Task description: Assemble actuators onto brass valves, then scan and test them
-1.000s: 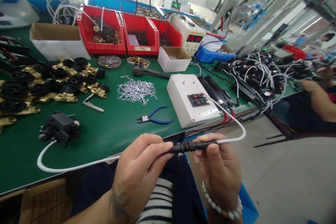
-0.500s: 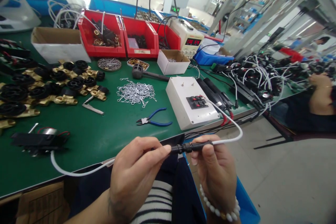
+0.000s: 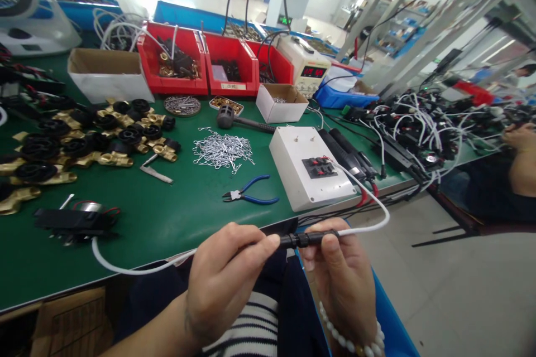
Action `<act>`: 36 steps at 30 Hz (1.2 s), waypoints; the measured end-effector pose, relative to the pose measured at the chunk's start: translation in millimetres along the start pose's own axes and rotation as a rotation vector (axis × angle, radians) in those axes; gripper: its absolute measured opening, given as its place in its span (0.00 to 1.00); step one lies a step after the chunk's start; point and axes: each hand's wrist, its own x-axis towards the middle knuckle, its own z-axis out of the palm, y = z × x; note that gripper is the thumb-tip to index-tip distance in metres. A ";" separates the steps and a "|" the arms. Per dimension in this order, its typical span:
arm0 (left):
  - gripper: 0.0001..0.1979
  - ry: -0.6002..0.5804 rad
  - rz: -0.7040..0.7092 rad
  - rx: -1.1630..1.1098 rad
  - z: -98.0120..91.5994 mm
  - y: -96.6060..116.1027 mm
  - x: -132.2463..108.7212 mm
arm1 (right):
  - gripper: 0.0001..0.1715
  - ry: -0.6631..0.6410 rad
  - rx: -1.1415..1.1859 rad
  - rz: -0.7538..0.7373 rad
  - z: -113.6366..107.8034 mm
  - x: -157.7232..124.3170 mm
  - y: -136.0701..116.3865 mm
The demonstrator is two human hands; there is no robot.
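My left hand (image 3: 230,279) pinches the left part of a black cable connector (image 3: 302,240), held level just off the table's front edge. On its other half, my right hand (image 3: 341,279) is closed, thumb in front. The two connector halves are in line and touching; whether they are locked I cannot tell. A white cable (image 3: 138,271) runs from the left hand to a black motor unit (image 3: 75,222) on the table. From the right hand another white cable (image 3: 383,213) loops up to the red-and-black terminals (image 3: 320,167) on a white switch box (image 3: 288,170).
Blue-handled cutters (image 3: 253,192) and a pile of wire clips (image 3: 224,150) lie behind my hands. Brass fittings (image 3: 119,159) crowd the left side. Red bins (image 3: 176,86), a power supply (image 3: 307,64) and a mallet (image 3: 226,117) stand farther back. At right, a person's arm (image 3: 523,164) is near tangled cables.
The whole view has shifted, so the table things appear slightly right and lower. Both hands keep their hold on the connector. The digits on the power supply look different.
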 end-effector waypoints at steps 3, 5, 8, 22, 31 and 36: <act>0.06 -0.083 -0.009 -0.034 4.0 -6.2 1.1 | 0.11 0.036 -0.050 0.058 -8.6 -2.0 5.8; 0.05 -0.216 -0.013 -0.044 4.4 -13.3 -1.8 | 0.13 0.064 -0.098 0.145 -18.8 -4.0 13.6; 0.09 -0.425 -0.071 -0.001 0.8 -21.6 -10.9 | 0.17 0.086 -0.132 0.300 -34.6 -7.6 29.3; 0.14 -0.376 -0.195 0.172 -54.8 -39.5 -15.0 | 0.32 -0.265 -0.401 0.540 -46.2 -12.2 68.6; 0.24 -0.017 -0.947 0.351 -194.2 -130.9 -68.6 | 0.22 -0.300 -0.795 0.041 -55.5 49.6 -8.2; 0.27 -0.048 -0.818 0.337 -183.8 -118.0 -46.1 | 0.13 0.145 -1.165 -0.437 -37.2 139.1 -39.4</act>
